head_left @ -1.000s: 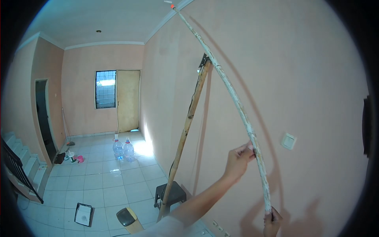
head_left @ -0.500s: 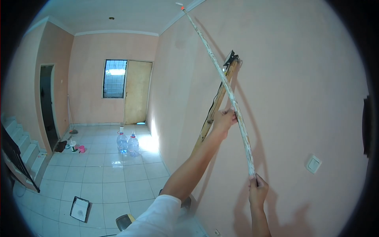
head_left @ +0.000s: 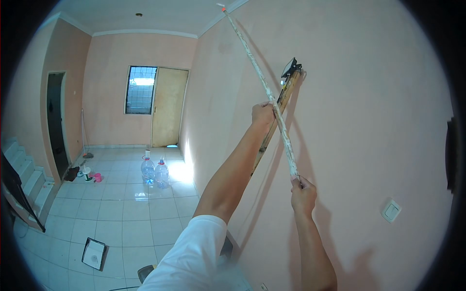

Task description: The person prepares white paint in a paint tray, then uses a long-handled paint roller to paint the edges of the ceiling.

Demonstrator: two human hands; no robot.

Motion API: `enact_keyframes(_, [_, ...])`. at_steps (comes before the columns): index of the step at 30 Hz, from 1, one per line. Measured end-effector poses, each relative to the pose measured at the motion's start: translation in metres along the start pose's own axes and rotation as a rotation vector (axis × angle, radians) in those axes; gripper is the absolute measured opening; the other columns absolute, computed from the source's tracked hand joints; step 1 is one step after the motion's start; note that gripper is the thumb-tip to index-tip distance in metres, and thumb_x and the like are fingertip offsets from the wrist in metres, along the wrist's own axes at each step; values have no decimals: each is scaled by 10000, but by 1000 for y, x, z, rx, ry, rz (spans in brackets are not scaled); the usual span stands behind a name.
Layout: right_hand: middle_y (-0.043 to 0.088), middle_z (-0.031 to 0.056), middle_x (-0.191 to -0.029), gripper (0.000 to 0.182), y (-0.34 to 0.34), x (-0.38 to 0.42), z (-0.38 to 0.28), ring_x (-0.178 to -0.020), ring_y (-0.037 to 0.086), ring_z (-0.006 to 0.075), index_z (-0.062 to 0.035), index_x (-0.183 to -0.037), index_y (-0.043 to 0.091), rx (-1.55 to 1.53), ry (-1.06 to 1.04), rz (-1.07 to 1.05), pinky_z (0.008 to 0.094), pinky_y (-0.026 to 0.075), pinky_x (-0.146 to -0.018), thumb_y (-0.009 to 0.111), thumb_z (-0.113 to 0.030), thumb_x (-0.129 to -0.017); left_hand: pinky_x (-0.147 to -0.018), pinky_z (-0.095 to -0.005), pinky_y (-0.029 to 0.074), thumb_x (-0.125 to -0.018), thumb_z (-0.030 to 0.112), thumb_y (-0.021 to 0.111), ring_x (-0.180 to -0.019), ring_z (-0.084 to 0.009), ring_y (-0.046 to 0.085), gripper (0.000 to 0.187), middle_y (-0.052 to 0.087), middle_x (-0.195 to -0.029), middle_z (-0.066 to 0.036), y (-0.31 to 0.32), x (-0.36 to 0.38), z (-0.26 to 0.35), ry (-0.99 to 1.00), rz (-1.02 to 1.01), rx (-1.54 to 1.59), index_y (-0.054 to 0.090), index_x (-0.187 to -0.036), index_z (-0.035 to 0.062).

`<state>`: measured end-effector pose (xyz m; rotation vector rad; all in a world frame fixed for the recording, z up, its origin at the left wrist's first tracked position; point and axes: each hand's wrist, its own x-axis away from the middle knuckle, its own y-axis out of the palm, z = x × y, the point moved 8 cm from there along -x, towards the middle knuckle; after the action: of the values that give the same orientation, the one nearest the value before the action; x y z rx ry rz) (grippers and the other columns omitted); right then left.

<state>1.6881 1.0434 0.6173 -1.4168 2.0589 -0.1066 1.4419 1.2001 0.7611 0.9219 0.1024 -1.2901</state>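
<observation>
A long, paint-streaked pole (head_left: 258, 71) rises at a slant towards the ceiling corner. Its far end has an orange piece and a small white part, possibly a paint roller (head_left: 220, 5), close to the top of the wall. My left hand (head_left: 263, 114) is closed around the middle of the pole, its fingers partly hidden. Lower down, my right hand (head_left: 304, 195) grips the pole near its bottom end. Behind the pole, a brown wooden or bamboo post (head_left: 290, 88) leans by the wall, with a black floodlight (head_left: 291, 68) at its top.
A light switch (head_left: 391, 211) is on the pink wall at right. On the tiled floor are a white tray (head_left: 93, 253), two large clear bottles (head_left: 161, 174), a pink dipper (head_left: 98, 178) and a white bucket (head_left: 87, 173). Stairs (head_left: 26, 177) rise at left.
My left hand has slid up the pole. My right hand has moved up and left with the pole's lower end, while the far tip stays near the ceiling edge.
</observation>
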Motion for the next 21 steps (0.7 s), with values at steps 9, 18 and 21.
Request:
enact_keyframes(9, [590,67,-671,291,-52,20,51,-624,562,145,-33,-1080,710,-122,-129,31,319,466,-632,655,-249,-893,-717,-295,538,-972,119,553,-749,-151,619,202,628,-854,-67,44,68,-13,-8,-93,47,627,-1048,-53])
enact_keyframes(18, [497,-27,-621,295,-203,126,135,-504,426,35,50,-1038,680,-316,-34,-7,205,329,-436,630,-222,-937,-777,-270,551,-994,155,535,-772,-95,594,269,630,-861,-37,148,251,-16,11,-214,73,647,-1100,-64])
enact_keyframes(21, [489,-7,-573,261,-275,173,172,-466,430,67,34,-898,664,-337,-6,0,245,322,-415,653,-226,-915,-821,-269,535,-1003,183,531,-818,-86,590,316,633,-885,-29,194,330,-22,-14,-359,138,619,-1163,-75])
